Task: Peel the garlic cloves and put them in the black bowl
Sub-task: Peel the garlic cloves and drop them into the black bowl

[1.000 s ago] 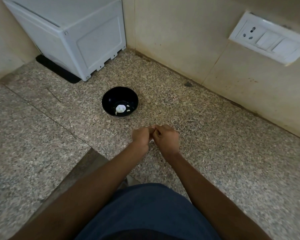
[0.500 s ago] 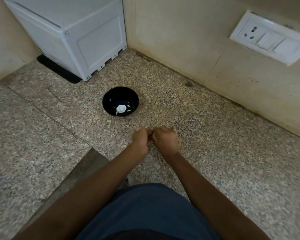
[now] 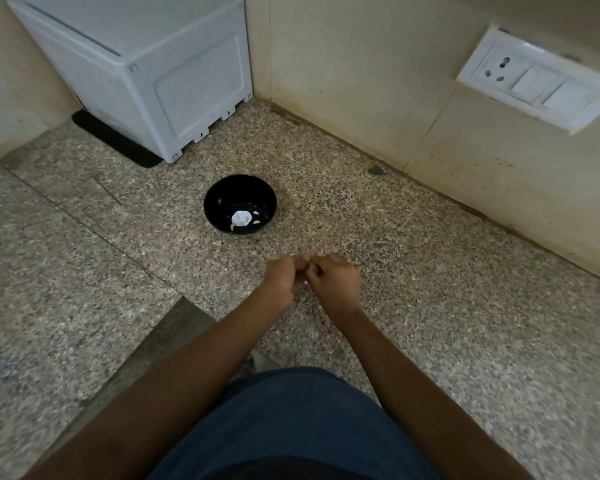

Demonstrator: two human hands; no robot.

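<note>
One round glossy black bowl [image 3: 240, 204] sits on the speckled granite counter [image 3: 430, 306], holding one white garlic bulb [image 3: 240, 218] and about three small pale cloves [image 3: 256, 222] beside it. Two hands meet in front of the bowl: the left hand [image 3: 282, 279] and right hand [image 3: 333, 280] are curled, fingertips touching. What they pinch is hidden. One white appliance [image 3: 146, 67] stands behind.

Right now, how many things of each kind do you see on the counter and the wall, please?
Black bowl: 1
Garlic head in the bowl: 1
Loose cloves in the bowl: about 3, too small to be sure
White appliance: 1
Switch panel: 1
Total: about 7
</note>
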